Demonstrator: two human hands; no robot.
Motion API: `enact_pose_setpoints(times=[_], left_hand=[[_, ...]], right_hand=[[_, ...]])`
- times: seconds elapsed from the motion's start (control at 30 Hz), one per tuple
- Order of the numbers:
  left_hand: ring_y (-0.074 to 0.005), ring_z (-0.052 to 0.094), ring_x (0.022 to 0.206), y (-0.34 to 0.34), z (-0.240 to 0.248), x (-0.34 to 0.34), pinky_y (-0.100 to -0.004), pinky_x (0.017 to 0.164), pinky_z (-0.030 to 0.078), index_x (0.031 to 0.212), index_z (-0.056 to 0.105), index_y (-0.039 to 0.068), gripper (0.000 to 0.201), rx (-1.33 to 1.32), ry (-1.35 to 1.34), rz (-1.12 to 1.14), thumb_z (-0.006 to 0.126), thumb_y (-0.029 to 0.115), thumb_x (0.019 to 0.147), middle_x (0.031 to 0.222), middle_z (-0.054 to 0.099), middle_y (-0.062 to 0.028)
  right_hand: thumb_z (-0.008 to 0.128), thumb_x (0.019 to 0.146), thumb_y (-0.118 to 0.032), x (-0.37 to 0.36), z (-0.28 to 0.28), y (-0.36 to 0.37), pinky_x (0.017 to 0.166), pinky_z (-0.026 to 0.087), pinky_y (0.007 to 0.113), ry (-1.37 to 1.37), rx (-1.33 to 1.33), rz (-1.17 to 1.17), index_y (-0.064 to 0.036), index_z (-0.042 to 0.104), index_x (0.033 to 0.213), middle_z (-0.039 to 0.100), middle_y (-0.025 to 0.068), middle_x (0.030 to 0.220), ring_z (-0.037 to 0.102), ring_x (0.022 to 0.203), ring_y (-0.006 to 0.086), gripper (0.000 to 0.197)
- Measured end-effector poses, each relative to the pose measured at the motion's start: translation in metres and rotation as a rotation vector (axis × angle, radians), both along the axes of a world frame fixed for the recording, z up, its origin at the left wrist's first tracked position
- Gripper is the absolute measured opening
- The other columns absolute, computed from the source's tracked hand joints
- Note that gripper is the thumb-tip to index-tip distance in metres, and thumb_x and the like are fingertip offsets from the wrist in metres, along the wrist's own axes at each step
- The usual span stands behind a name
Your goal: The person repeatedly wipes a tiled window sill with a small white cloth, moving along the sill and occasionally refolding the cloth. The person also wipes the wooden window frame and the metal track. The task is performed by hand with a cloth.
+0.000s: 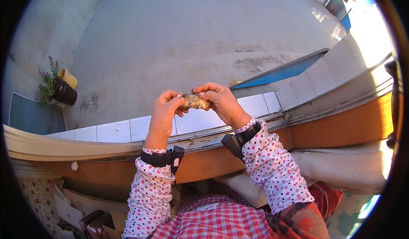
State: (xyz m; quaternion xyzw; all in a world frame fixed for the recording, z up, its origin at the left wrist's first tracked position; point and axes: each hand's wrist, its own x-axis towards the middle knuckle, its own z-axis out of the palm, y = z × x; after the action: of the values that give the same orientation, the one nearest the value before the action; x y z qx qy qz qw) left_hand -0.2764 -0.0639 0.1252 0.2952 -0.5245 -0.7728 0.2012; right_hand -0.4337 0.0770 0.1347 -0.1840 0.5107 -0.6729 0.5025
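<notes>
Between my two hands, beyond the window sill, is a small crumpled wad [196, 102], cream with brown and dark stains. It looks like dirty cloth, though its exact kind is unclear. My left hand [164, 111] pinches the wad's left end between thumb and fingers. At the other end my right hand [222, 102] grips it, thumb in front and index finger stretched along the top. The wad hangs level above the white tiled ledge [194, 122]. Both wrists carry black straps with small dark devices over dotted sleeves.
A window frame track [200, 139] and an orange-brown board [208, 166] run across in front of me. To the right lies a beige rolled cloth [341, 164]. Outside, at left, stand a flowering plant [49, 83] and a yellow bucket [69, 79]. A grey concrete yard [170, 34] stretches beyond.
</notes>
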Motion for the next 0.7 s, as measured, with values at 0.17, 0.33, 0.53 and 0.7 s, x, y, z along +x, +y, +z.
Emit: enact_pose_setpoints(times=[0.17,0.33,0.53,0.7], left_hand=[[-0.0208,0.071,0.087,-0.063,-0.012,-0.043,-0.0327,0.072,0.055,0.122,0.071,0.003,0.029,-0.356,-0.180,0.155,0.064,0.017,0.099,0.103,0.074,-0.0129],[-0.0226,0.069,0.108,-0.066,-0.023,-0.051,-0.0329,0.095,0.051,0.138,0.067,0.005,0.044,-1.055,-0.480,0.169,0.066,0.022,0.097,0.119,0.072,-0.0139],[-0.0203,0.065,0.105,-0.011,-0.001,-0.059,-0.0324,0.098,0.047,0.130,0.070,0.001,0.040,-0.708,-0.096,-0.073,0.070,0.014,0.092,0.113,0.072,-0.0072],[-0.0178,0.062,0.108,-0.002,0.005,-0.050,-0.0322,0.097,0.047,0.123,0.069,-0.003,0.037,-0.259,-0.030,-0.111,0.071,0.018,0.091,0.112,0.070,-0.0088]], right_hand=[[0.062,0.103,-0.015,-0.043,0.023,-0.014,0.068,0.050,0.025,0.072,0.035,-0.107,-0.0030,0.072,0.118,0.068,0.0016,0.092,0.060,0.078,0.0101,0.022],[0.057,0.100,-0.009,-0.061,0.025,-0.014,0.075,0.053,0.029,0.053,-0.024,-0.108,-0.0024,0.069,0.127,0.069,0.0056,0.105,0.063,0.090,0.0139,0.030],[0.056,0.093,-0.002,-0.053,0.017,-0.014,0.080,0.055,0.031,0.035,-0.072,-0.066,-0.0031,0.069,0.130,0.071,0.0082,0.118,0.066,0.099,0.0165,0.039],[0.060,0.092,-0.004,-0.038,0.022,-0.012,0.079,0.054,0.030,0.103,-0.062,-0.023,-0.0051,0.070,0.130,0.072,0.0067,0.121,0.066,0.103,0.0157,0.039]])
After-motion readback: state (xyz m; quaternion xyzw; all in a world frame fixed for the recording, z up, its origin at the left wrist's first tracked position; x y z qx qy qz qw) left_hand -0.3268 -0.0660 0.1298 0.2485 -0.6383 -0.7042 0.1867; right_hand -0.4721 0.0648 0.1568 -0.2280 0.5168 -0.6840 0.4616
